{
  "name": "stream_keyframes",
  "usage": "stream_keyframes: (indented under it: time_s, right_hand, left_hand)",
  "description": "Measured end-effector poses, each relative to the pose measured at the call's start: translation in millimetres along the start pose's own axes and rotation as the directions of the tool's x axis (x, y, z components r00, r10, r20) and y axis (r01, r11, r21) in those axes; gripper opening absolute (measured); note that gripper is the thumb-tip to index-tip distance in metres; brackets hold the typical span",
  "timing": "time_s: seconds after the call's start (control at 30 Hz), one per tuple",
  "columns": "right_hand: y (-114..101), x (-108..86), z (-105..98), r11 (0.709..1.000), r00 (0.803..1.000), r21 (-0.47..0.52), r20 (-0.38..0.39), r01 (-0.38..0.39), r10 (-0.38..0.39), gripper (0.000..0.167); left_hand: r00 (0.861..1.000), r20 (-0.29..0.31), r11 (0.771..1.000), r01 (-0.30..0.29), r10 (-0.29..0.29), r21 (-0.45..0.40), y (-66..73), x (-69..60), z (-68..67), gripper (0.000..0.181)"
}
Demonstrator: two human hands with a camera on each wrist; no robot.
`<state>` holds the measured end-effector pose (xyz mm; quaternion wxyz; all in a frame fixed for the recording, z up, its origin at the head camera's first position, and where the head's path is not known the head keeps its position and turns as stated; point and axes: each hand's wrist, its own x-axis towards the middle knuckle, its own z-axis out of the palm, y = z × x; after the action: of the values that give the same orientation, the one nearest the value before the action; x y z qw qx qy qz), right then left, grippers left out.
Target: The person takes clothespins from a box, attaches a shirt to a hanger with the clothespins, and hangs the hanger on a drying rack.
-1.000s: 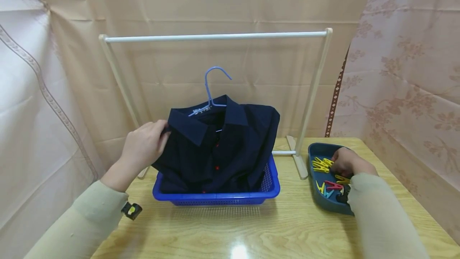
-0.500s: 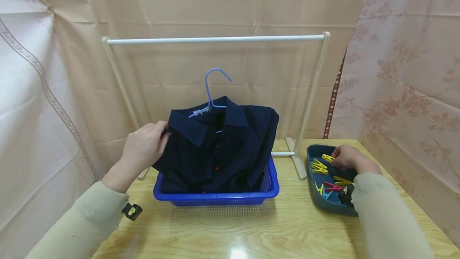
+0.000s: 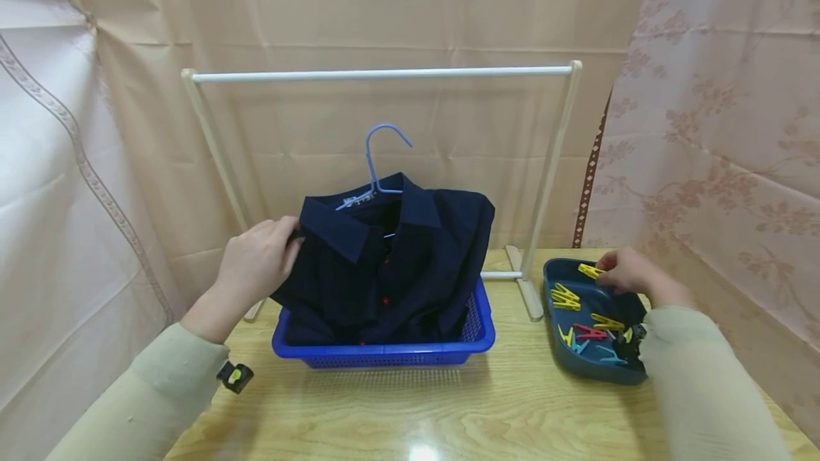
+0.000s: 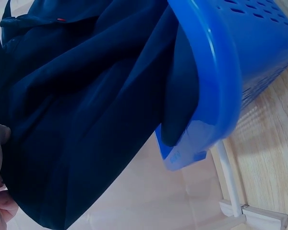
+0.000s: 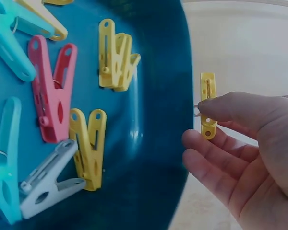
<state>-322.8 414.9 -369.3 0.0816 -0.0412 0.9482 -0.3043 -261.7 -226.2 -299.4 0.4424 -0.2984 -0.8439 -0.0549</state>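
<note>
The basket (image 3: 384, 351) stands on the bench (image 3: 359, 418), and the dark shirt (image 3: 339, 297) is bunched in it, collar and shoulders rising above the basket's rim. The left hand (image 3: 256, 255), at the left of the basket and higher than its rim, pinches the shirt between thumb and fingers at the shoulder, just beside the collar; the fingers are closed up on the cloth. A blue hanger (image 3: 370, 155) sits inside the shirt, its hook sticking up out of the collar above the basket.

Well to the right of the basket, the right hand (image 3: 634, 276) is at the far end of the tray (image 3: 570, 361). Its thumb and forefinger pinch a yellow peg (image 5: 208, 86); the remaining fingers are loosely bent and a little spread. On the basket's right side too, inside the tray, lie other pegs: yellow ones, a red peg (image 5: 50, 91), turquoise ones and a grey peg (image 5: 48, 177). Behind the basket stands the rack (image 3: 384, 75), its white bar higher than the hook.
</note>
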Motion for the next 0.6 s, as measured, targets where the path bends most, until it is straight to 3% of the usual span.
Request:
stream_keyframes:
  time_s: [0.27, 0.6]
  right_hand:
    - [-1.8, -8.7, -10.4, 0.999, 0.999, -0.036, -0.035, 0.035, -0.036, 0.038]
    - [-8.4, -21.3, -22.0, 0.998, 0.997, -0.058, -0.07, 0.009, -0.013, 0.042]
  left_hand:
    - [1.0, 0.0, 1.0, -0.001, 0.001, 0.004, 0.4, 0.0, -1.4, 0.019]
    - [1.0, 0.002, 1.0, 0.0, 0.0, 0.008, 0.2, 0.4, -3.3, 0.018]
